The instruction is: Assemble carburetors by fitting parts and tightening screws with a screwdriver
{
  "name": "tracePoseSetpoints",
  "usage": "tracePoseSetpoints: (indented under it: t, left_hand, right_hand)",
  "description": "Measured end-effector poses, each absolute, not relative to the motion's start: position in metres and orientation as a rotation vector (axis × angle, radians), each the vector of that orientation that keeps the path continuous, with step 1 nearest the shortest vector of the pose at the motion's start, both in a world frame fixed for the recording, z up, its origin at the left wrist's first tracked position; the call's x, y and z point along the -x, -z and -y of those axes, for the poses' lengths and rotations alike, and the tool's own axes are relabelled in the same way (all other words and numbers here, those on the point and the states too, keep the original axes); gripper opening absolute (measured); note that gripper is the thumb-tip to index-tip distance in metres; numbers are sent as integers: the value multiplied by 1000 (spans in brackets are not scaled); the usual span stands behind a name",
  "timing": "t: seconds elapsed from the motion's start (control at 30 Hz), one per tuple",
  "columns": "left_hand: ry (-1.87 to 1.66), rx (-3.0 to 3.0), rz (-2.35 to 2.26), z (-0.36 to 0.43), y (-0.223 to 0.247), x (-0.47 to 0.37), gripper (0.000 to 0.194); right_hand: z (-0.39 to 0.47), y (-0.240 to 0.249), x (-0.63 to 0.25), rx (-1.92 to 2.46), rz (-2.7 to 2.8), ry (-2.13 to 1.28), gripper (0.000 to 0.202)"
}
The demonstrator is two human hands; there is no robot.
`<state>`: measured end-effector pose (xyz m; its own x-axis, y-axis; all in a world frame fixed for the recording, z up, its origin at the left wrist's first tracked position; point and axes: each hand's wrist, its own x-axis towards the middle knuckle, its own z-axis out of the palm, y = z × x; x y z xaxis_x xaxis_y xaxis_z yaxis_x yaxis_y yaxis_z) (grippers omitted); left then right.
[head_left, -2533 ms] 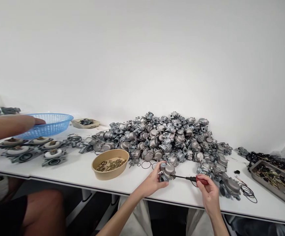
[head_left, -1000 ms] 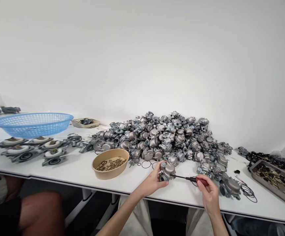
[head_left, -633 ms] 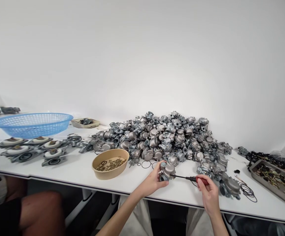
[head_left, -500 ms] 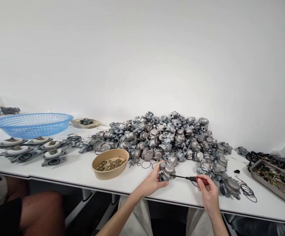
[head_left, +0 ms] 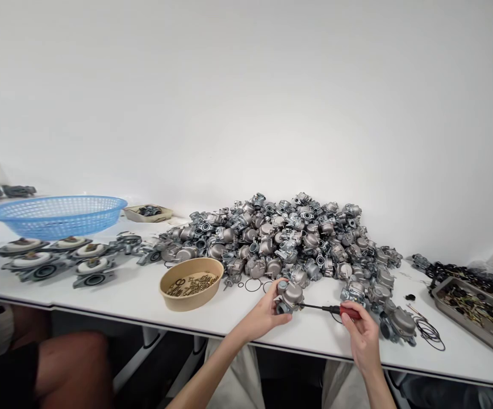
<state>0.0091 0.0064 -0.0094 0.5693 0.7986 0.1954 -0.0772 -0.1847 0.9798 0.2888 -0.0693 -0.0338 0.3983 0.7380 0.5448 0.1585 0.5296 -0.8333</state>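
Note:
My left hand (head_left: pixel 264 317) is closed around a grey metal carburetor (head_left: pixel 292 294) just above the table's front part. In my right hand (head_left: pixel 360 329) is a screwdriver with a red handle (head_left: pixel 347 311) and a dark shaft (head_left: pixel 320 307). The shaft lies nearly level, and its tip meets the carburetor's right side; the exact spot at the tip is too small to make out. Behind both hands rises a large pile of similar carburetors (head_left: pixel 267 244). Thin black rubber rings (head_left: pixel 253 285) lie on the table between the pile and my left hand.
A tan bowl (head_left: pixel 168 302) of small brass parts stands left of my hands. Farther left are a blue basket (head_left: pixel 59 218) and several carburetors with white parts on top (head_left: pixel 93 266). A metal tray (head_left: pixel 468 325) of small parts and black rings (head_left: pixel 429 334) lie right. Another person's leg (head_left: pixel 71 363) shows lower left.
Almost nothing differs. The fingers of my right hand have shifted very slightly on the screwdriver's handle, while my left hand and the carburetor keep their place.

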Motion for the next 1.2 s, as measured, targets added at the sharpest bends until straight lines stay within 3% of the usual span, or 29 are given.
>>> tracePoseSetpoints:
  t: [1.2]
  left_hand:
    - [-868, -1581, -666, -5, 9, -8, 92]
  right_hand:
    - [68, 38, -291, 910, 1206, -465, 27]
